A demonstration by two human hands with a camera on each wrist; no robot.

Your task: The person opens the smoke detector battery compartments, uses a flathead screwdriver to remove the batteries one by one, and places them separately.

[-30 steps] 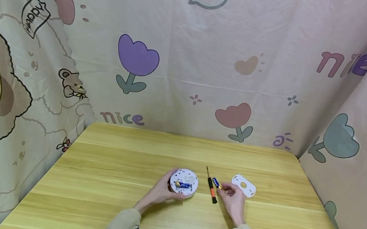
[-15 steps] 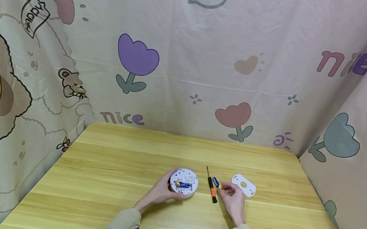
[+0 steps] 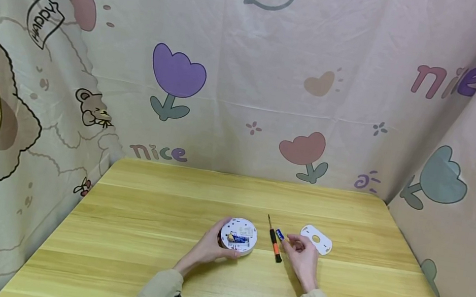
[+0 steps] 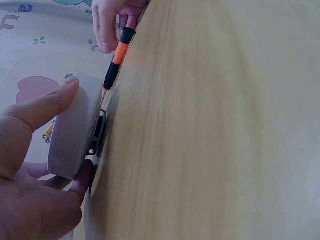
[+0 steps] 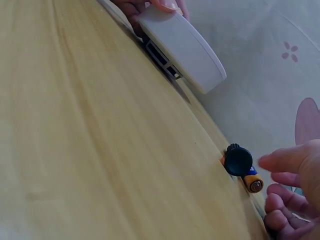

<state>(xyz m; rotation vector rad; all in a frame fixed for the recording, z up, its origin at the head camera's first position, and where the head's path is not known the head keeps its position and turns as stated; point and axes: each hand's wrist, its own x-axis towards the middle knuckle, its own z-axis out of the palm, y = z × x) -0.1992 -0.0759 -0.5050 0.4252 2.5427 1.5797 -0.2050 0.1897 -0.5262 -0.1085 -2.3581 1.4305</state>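
Observation:
My left hand (image 3: 206,247) grips a white round smoke alarm (image 3: 248,232) by its edge, tilted above the table. An open compartment on its upward face holds a blue-and-yellow battery (image 3: 239,239); its orange end (image 4: 48,134) peeks out behind the alarm in the left wrist view. Another such battery (image 3: 279,234) lies on the table. My right hand (image 3: 303,260) hovers right beside that battery, fingers loosely bent. In the right wrist view a gap separates thumb and fingers from the battery's orange end (image 5: 255,184).
An orange-and-black screwdriver (image 3: 274,238) lies between the alarm and the loose battery. Behind the right hand is a white oval mounting plate (image 3: 321,244) with a central hole. Patterned cloth (image 3: 246,93) hangs along the wooden table's (image 3: 195,188) back and sides.
My right hand's fingertips have shifted slightly and come off the loose battery, which stays on the table. The left hand and smoke alarm have hardly moved.

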